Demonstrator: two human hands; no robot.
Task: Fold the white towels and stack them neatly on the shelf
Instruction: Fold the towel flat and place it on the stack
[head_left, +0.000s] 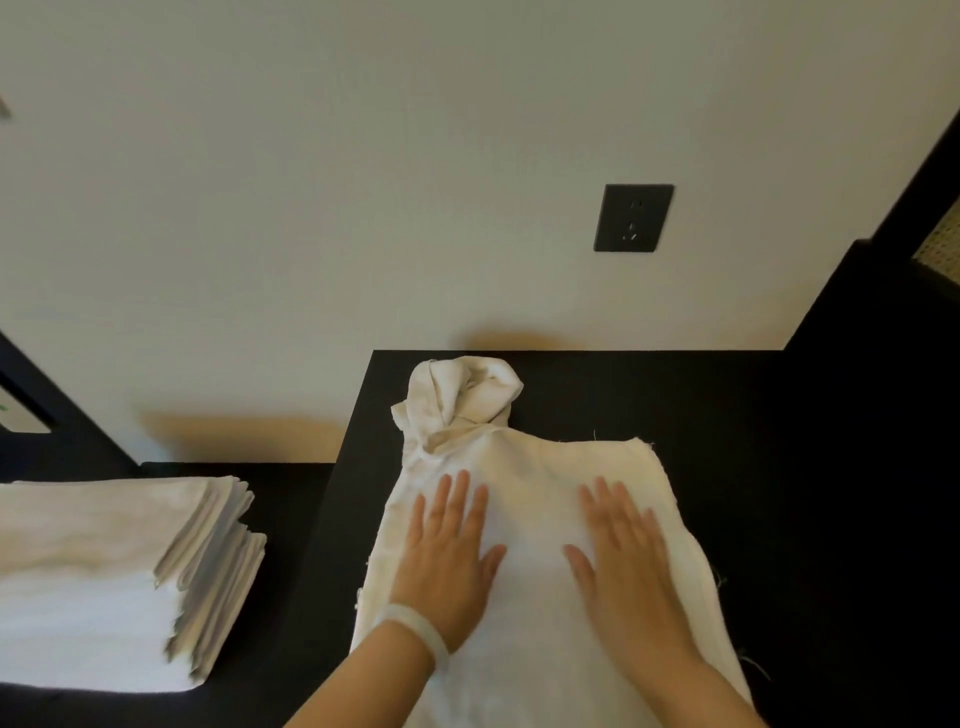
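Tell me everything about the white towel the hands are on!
The white towel is soft-looking cloth with frayed, thready edges. It lies spread flat on the black table, reaching from the near side toward the wall. At its far end a crumpled lump of cloth bunches up, maybe part of it. The left hand and right hand rest on it side by side, palms down, fingers straight.
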